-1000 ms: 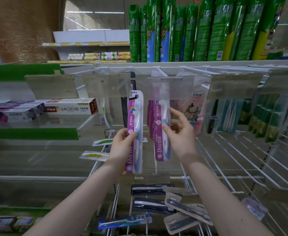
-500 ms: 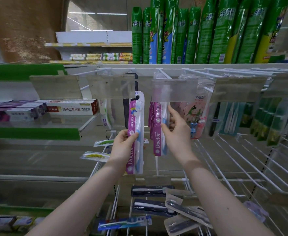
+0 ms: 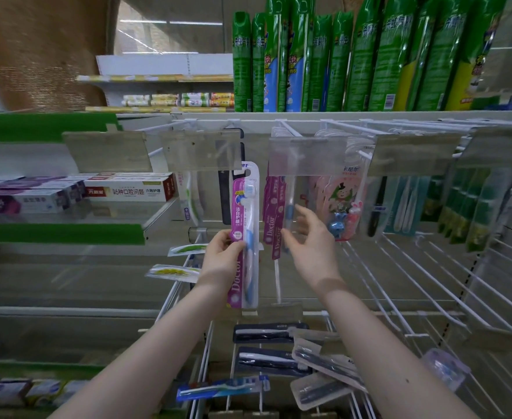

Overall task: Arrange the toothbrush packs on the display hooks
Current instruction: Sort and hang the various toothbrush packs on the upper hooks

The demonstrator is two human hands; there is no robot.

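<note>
Head camera shows the left hand (image 3: 221,255) gripping one pink toothbrush pack (image 3: 245,219) upright, just left of the pink packs (image 3: 274,213) hanging on a hook (image 3: 291,128). The right hand (image 3: 312,246) is released, fingers spread, near them. The lower wire rack (image 3: 207,343) holds dark packs (image 3: 266,332) and one blue pack (image 3: 221,388).

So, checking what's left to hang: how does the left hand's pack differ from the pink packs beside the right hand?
The held pack is single, gripped by the left hand, facing front; the hung packs dangle bunched from a hook, angled sideways. Both show pink Doctor cards.
</note>
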